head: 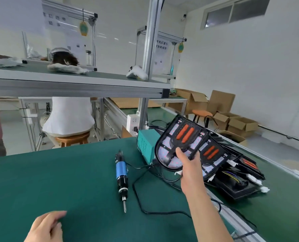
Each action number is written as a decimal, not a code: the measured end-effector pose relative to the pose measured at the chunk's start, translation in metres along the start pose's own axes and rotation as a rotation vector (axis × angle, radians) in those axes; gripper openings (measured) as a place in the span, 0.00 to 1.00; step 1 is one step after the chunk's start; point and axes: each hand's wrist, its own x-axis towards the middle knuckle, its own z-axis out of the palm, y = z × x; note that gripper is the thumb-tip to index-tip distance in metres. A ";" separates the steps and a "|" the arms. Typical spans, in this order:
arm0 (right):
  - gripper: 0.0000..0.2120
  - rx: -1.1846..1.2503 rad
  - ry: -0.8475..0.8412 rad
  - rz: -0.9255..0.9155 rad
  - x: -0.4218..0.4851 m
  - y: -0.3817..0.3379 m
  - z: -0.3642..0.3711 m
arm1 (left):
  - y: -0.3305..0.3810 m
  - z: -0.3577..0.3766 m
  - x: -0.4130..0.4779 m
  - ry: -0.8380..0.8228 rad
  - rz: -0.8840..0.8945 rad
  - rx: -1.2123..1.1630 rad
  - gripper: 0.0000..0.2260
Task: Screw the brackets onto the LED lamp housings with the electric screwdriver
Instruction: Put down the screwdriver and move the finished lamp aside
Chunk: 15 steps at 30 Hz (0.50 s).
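Black LED lamp housing with 2 orange strips (181, 137), gripped by right hand (188, 165) above stacked black housings (232, 184). Blue-black electric screwdriver (121, 173) lying on green mat (66, 172). Left hand (45, 226) relaxed, empty. Signs (66, 21) unreadable.

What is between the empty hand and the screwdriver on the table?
Nothing visible. Only green mat lies between the left hand and the electric screwdriver; its black cord trails away on the other side.

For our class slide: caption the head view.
Right hand holds an LED lamp housing near the stack; electric screwdriver lies on the green mat.
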 end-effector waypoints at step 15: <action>0.19 -0.592 0.544 -0.053 0.023 0.013 -0.179 | -0.008 0.007 0.000 -0.010 -0.014 -0.065 0.15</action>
